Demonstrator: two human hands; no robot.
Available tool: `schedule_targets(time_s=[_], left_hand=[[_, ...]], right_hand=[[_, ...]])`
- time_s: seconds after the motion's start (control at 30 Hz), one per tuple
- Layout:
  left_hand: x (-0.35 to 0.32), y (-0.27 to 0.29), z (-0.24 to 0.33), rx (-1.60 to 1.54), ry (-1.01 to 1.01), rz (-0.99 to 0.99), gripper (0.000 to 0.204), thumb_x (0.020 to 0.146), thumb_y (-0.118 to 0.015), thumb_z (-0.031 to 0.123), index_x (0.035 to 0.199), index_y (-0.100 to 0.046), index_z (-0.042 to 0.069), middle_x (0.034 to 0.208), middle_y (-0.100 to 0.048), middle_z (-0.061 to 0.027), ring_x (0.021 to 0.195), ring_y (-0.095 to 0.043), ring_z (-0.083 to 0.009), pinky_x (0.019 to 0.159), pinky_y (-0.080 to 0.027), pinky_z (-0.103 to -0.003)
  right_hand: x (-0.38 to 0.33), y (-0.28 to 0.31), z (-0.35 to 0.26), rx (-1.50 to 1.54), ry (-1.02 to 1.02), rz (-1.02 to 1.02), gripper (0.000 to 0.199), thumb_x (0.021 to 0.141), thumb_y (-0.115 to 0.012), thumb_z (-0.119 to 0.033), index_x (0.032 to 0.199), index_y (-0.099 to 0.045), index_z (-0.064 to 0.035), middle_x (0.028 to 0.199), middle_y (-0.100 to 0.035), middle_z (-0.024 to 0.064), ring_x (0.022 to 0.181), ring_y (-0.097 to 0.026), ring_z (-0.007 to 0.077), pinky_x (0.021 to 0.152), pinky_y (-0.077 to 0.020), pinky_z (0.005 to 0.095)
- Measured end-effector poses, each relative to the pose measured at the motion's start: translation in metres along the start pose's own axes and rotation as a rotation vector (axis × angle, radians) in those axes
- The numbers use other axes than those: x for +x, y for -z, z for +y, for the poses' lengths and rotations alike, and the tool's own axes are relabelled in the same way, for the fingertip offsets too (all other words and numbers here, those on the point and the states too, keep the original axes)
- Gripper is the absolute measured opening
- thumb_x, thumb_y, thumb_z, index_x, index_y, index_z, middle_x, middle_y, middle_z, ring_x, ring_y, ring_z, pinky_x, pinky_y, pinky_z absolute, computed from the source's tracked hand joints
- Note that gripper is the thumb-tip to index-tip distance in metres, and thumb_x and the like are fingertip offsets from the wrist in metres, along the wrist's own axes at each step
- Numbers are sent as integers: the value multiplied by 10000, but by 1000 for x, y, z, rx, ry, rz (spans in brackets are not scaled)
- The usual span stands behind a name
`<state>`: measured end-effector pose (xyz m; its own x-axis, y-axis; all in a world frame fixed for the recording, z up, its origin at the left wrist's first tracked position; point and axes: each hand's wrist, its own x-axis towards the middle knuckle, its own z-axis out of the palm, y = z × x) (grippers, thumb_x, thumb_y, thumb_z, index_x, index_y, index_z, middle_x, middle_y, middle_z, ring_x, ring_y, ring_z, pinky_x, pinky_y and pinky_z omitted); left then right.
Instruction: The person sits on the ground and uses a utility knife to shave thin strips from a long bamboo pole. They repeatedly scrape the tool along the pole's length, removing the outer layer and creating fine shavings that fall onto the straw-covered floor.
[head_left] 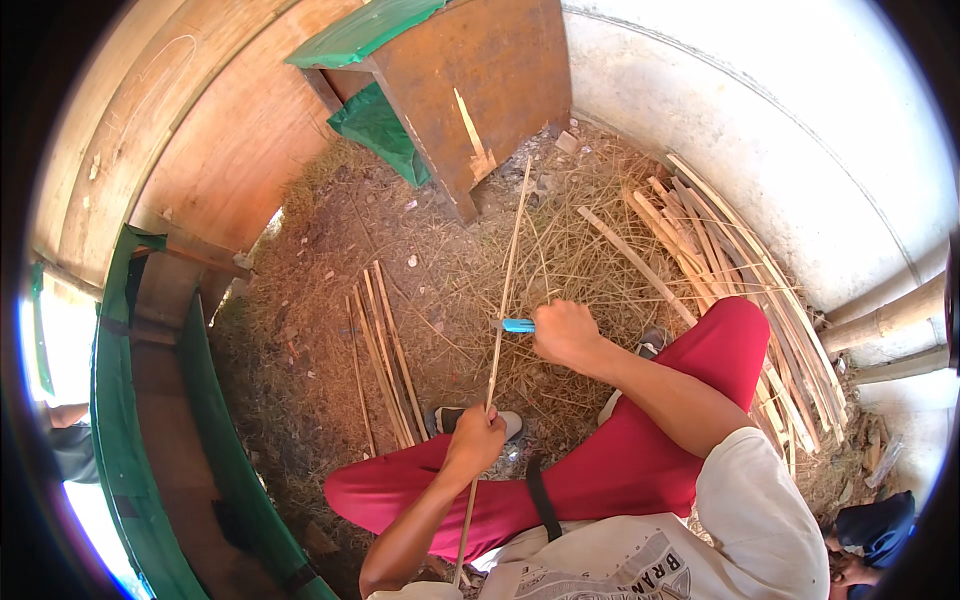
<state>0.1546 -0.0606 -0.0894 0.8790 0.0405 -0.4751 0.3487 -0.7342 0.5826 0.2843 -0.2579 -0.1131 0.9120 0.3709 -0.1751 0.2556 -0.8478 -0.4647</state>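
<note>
My left hand [476, 441] is closed around a long, thin bamboo strip [512, 255]. The strip runs from beside my body up and away, slanting slightly right, its far end above the straw-strewn ground. In my right hand [566, 334] is a blue utility knife [518, 326], gripped in a fist. Its blade points left and meets the strip a little beyond my left hand; whether it cuts in or only rests there I cannot tell. Several slim strips [383, 350] lie on the ground left of my hands.
A bigger pile of split bamboo strips [700, 240] lies at the right along the white wall [760, 110]. Ahead stands a brown wooden cabinet [490, 80] with green covering. A green-edged wooden frame [150, 400] is at the left. Parts of other people show at the left edge and lower right.
</note>
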Motion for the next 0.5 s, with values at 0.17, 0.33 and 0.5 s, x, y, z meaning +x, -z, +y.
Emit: schedule_targets(time_s=[0.17, 0.33, 0.5], left_hand=[[15, -10, -2, 26, -68, 55, 152, 869, -568, 102, 814, -509, -28, 686, -568, -235, 676, -593, -374, 635, -455, -459], [7, -17, 7, -2, -31, 73, 151, 864, -567, 104, 869, -527, -41, 732, -591, -256, 726, -624, -405, 675, -483, -456], [-6, -10, 22, 33, 26, -39, 198, 873, -561, 101, 983, -563, -64, 838, -644, -313, 865, -659, -473, 752, -517, -478]], right_hand=[[-1, 3, 0, 0, -1, -19, 142, 808, -651, -121, 830, -700, 10, 829, -691, 222, 783, -714, 397, 695, -568, 490], [3, -3, 1, -58, -58, -5, 172, 855, -615, -137, 839, -724, -4, 836, -707, 207, 799, -724, 382, 685, -574, 482], [18, -33, 25, -51, -13, 128, 179, 826, -613, -139, 763, -706, 0, 774, -686, 214, 690, -705, 385, 608, -560, 487]])
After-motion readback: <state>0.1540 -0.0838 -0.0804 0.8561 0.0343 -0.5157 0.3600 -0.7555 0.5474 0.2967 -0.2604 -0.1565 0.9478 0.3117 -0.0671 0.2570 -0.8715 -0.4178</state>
